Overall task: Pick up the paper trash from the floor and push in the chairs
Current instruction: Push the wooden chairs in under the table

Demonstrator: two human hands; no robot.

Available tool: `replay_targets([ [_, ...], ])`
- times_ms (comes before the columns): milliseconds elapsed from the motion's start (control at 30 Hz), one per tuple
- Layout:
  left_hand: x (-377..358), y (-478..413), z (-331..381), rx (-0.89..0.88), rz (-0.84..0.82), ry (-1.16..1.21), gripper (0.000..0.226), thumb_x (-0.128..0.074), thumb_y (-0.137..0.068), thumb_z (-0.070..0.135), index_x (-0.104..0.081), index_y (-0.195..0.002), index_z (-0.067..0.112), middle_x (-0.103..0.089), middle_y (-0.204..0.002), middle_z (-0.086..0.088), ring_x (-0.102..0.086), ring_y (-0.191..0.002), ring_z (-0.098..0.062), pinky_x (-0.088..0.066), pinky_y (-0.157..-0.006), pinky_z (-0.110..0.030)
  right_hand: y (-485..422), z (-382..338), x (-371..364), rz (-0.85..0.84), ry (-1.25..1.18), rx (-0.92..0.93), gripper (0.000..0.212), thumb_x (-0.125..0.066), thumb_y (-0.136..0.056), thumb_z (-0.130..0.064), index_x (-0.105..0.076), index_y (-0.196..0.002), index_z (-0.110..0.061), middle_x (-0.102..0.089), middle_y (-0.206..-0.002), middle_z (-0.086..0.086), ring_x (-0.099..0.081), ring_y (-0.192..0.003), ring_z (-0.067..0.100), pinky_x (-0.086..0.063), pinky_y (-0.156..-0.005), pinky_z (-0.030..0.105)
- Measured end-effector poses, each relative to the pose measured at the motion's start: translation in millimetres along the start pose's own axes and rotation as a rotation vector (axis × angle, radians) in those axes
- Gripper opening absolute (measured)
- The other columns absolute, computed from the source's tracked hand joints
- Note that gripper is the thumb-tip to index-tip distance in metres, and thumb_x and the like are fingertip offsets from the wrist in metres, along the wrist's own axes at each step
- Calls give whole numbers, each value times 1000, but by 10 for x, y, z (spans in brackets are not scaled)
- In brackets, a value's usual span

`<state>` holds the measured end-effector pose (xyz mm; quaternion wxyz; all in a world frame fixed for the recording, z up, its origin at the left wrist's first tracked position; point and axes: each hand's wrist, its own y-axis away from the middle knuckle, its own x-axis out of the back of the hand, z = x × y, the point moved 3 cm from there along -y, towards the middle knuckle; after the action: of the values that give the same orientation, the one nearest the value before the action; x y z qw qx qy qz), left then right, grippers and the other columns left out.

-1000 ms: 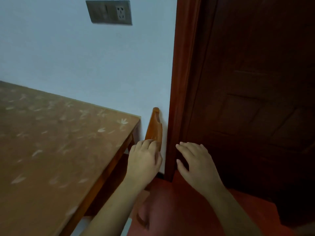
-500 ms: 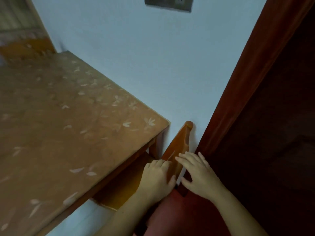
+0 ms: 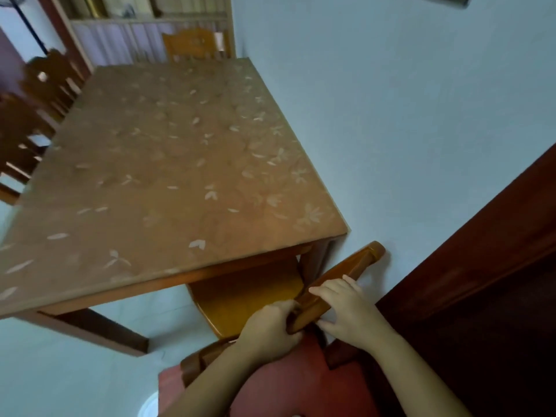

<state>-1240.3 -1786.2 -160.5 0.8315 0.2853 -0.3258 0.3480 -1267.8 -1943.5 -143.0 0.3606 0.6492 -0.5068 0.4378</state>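
A wooden chair (image 3: 249, 299) stands at the near right corner of the brown leaf-patterned table (image 3: 168, 164), its seat partly under the tabletop. Its top rail (image 3: 355, 266) runs slantwise close to the white wall. My left hand (image 3: 270, 329) is closed around the near end of that rail. My right hand (image 3: 346, 308) lies over the rail a little further along, fingers curled on it. No paper trash shows in view.
A dark red door and its frame (image 3: 481, 266) close off the right side. Other wooden chairs stand at the table's far end (image 3: 192, 45) and left side (image 3: 39, 94). A shelf (image 3: 144, 28) is behind. Pale floor tiles (image 3: 75, 371) show under the table.
The view has swung left and down, so the whole table and far chairs now show. Both hands have settled on the chair's top rail, and the seat is visible under the table.
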Motion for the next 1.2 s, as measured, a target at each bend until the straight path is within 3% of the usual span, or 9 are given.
replay_targets([
  [100,2,21,12,40,3,18,41,-60,-79,28,-55,-120,24,-65,-112,3,-60,-99,-12,-44,-75,-20,-91,39,-26,-37,51,81,47,-61,-71,-37,-61,-114,-17,-64,-105,-2,-57,-102,19,-33,-106,39],
  [300,6,19,-10,146,-22,92,32,-65,-77,27,-59,-108,21,-66,-105,-1,-60,-92,-14,-50,-76,-26,-273,-5,-58,-190,173,178,30,-62,-75,-42,-63,-98,-22,-65,-96,-4,-58,-92,19,-42,-81,33],
  [400,37,5,8,170,-50,194,28,-68,-75,20,-60,-101,20,-65,-99,2,-60,-87,-11,-50,-77,-24,-331,-32,-77,-237,165,181,25,-61,-75,-43,-64,-90,-23,-66,-91,-4,-60,-87,18,-44,-73,32],
  [533,74,16,-6,193,-49,280,28,-71,-71,15,-64,-98,19,-64,-90,4,-59,-80,-7,-50,-74,-22,-354,-67,-55,-256,140,141,27,-60,-76,-45,-66,-92,-23,-66,-95,-6,-59,-89,15,-45,-74,31],
  [700,143,91,-172,181,-70,314,25,-72,-69,13,-65,-92,20,-65,-86,5,-60,-76,-7,-51,-72,-23,-383,-233,-127,-245,110,114,29,-59,-75,-48,-66,-90,-24,-66,-94,-6,-59,-88,15,-46,-74,31],
  [867,332,266,-455,159,-116,278,21,-72,-68,14,-63,-83,26,-59,-75,15,-55,-66,1,-47,-62,-14,-443,-583,-268,-236,99,74,36,-58,-75,-54,-67,-92,-24,-65,-94,-5,-58,-87,16,-47,-72,31],
  [1200,721,544,-1039,172,-105,237,20,-72,-64,14,-70,-82,23,-69,-82,-3,-65,-75,-20,-57,-71,-40,-684,-1217,-455,-189,74,85,32,-60,-79,-49,-68,-93,-21,-64,-91,-4,-58,-84,15,-43,-69,29],
])
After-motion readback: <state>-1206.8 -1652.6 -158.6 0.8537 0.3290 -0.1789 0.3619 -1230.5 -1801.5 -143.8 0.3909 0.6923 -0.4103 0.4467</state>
